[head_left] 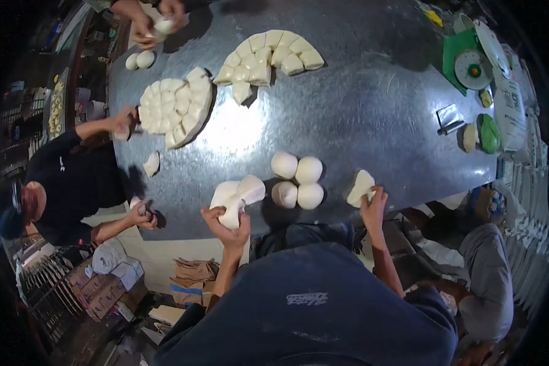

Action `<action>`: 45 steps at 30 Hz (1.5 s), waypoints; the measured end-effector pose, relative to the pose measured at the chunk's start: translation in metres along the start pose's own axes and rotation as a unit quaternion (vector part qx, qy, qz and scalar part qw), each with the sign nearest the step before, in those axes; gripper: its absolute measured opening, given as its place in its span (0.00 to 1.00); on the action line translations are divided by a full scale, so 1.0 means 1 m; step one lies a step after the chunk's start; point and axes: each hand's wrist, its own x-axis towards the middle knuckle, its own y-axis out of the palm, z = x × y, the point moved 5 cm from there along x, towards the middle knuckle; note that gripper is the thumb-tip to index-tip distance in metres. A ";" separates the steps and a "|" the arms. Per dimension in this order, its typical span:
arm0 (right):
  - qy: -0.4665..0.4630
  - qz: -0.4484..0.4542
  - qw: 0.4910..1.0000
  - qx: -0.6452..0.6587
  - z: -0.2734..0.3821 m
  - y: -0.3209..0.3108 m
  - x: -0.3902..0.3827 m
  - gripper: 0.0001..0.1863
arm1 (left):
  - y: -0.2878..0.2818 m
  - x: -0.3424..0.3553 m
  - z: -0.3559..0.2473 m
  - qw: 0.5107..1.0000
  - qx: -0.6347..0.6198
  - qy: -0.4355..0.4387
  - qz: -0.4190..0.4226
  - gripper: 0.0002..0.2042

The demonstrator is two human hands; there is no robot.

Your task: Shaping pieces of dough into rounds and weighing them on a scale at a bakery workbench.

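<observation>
At the near edge of the metal table, my left hand (227, 227) is closed on the near end of a pale dough piece (224, 194) that has a folded, lumpy shape. Farther right, my right hand (373, 204) pinches the edge of a flat, uneven dough piece (360, 185) resting on the tabletop. Between my hands sits a tight cluster of several round dough balls (310, 170); the near left one has a creased top.
Dough slabs scored into pieces lie at left (175, 108) and at the far middle (268, 55). Co-workers' hands (141, 216) handle dough at the left edge and far left. A green dial scale (463, 61), metal scraper (450, 120) and green bag (489, 134) stand right.
</observation>
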 end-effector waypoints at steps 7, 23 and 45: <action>-0.316 0.099 0.935 0.129 0.089 0.075 -0.069 0.24 | -0.016 -0.068 0.101 0.968 0.164 0.034 0.189 0.33; -0.160 0.422 0.707 0.544 0.245 0.080 -0.102 0.21 | -0.009 -0.075 0.101 0.982 0.097 -0.058 0.153 0.42; -0.277 -0.349 0.891 -0.093 0.015 0.032 -0.019 0.22 | 0.023 -0.066 0.066 0.936 0.177 0.300 -0.061 0.14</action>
